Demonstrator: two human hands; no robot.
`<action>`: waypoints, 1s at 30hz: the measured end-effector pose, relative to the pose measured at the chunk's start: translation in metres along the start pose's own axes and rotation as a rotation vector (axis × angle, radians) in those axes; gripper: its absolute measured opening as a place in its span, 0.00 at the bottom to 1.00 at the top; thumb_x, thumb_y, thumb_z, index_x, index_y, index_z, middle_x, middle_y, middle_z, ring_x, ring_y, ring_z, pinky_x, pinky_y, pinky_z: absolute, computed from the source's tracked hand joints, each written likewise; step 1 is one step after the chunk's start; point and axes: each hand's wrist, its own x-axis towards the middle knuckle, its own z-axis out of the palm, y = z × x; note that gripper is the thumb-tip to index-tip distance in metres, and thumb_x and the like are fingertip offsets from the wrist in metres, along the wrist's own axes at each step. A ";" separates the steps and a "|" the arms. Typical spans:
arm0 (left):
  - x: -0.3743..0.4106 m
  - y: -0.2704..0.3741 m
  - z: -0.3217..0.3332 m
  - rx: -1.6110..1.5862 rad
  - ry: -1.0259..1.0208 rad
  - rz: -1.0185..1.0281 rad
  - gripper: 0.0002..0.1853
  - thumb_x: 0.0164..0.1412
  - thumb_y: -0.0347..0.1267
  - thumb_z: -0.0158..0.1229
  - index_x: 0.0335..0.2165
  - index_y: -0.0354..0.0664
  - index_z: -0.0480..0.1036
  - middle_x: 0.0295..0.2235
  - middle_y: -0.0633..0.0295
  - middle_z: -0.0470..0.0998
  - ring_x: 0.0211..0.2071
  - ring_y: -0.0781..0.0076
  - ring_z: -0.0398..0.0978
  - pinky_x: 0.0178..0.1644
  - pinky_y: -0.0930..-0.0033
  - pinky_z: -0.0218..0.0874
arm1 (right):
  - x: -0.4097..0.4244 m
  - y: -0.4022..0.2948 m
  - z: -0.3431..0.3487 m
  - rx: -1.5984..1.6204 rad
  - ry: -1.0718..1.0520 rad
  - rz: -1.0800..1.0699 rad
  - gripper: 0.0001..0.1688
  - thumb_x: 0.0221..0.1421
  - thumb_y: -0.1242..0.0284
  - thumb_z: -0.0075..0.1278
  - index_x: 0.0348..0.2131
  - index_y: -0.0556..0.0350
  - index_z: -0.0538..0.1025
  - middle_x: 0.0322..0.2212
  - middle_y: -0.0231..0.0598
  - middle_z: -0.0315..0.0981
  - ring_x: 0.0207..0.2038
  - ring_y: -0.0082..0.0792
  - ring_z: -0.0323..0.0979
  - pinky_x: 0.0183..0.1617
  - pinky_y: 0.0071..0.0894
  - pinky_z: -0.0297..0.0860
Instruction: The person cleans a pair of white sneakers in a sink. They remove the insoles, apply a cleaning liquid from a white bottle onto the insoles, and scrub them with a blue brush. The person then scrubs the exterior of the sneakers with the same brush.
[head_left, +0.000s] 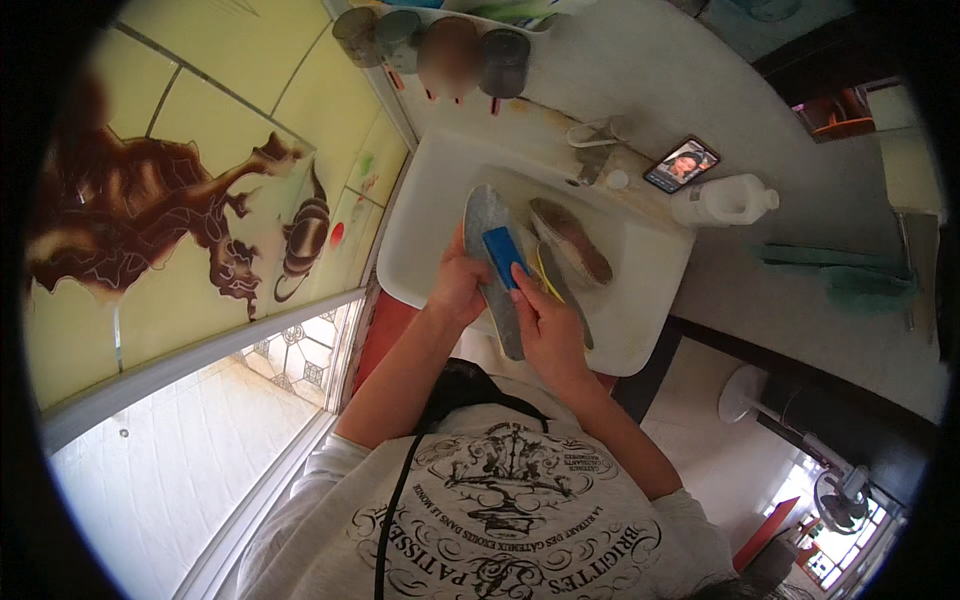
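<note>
My left hand (459, 286) grips a grey shoe insole (486, 206) by its edge, above the white sink basin (412, 247). In my right hand (551, 326) is a blue brush (504, 253), laid against the insole's grey face; its underside is hidden. A second insole with a yellow edge (550, 270) lies in the basin, partly covered by my right hand. Beyond it a shoe (574, 240) with a brown inside and a pale rim rests in the sink.
The faucet (596, 154) stands at the sink's far rim. To its right are a lit phone (682, 163) and a white plastic jug (724, 201). Several cups (450, 56) hang beneath a shelf at the back left. A tiled wall (352, 142) borders the sink's left side.
</note>
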 end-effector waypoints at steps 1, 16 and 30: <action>-0.001 -0.005 0.000 -0.018 0.023 0.017 0.46 0.36 0.10 0.39 0.59 0.45 0.59 0.50 0.58 0.70 0.52 0.61 0.68 0.54 0.65 0.63 | -0.001 -0.002 0.002 0.010 0.005 -0.006 0.19 0.63 0.67 0.48 0.53 0.39 0.74 0.27 0.54 0.75 0.25 0.47 0.74 0.32 0.39 0.68; 0.002 -0.001 0.008 -0.067 0.165 0.058 0.40 0.35 0.10 0.38 0.53 0.38 0.64 0.44 0.51 0.74 0.46 0.53 0.74 0.50 0.59 0.69 | -0.005 -0.012 -0.022 -0.017 -0.151 0.142 0.19 0.63 0.68 0.49 0.53 0.46 0.74 0.28 0.54 0.74 0.27 0.45 0.74 0.33 0.36 0.68; 0.011 0.015 -0.013 -0.243 0.161 0.066 0.37 0.37 0.13 0.37 0.52 0.38 0.64 0.45 0.50 0.71 0.47 0.49 0.71 0.53 0.50 0.68 | -0.030 0.005 -0.036 0.235 -0.135 0.261 0.25 0.63 0.71 0.49 0.59 0.49 0.68 0.30 0.41 0.76 0.30 0.27 0.72 0.37 0.27 0.68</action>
